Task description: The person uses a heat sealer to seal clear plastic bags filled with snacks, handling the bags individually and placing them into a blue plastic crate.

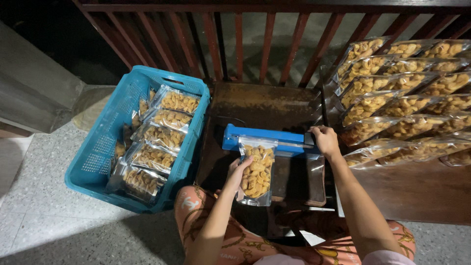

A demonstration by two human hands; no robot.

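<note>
Head view, looking down at a seated person's outstretched forearms. The left hand (pixel 237 172) reaches forward with the wrist bent, its fingers curled around the left edge of a clear snack pouch (pixel 256 169), which it holds upright. The pouch's top edge lies under the bar of the blue heat sealer (pixel 267 139), which sits on a dark wooden table (pixel 260 105). The right hand (pixel 325 141), arm extended straight, is closed palm-down over the sealer's right end. A blue plastic crate (pixel 98 157) at left stands on the floor and holds filled pouches in a row. Further pouches (pixel 402 105) lie in overlapping rows at right, near the right hand.
</note>
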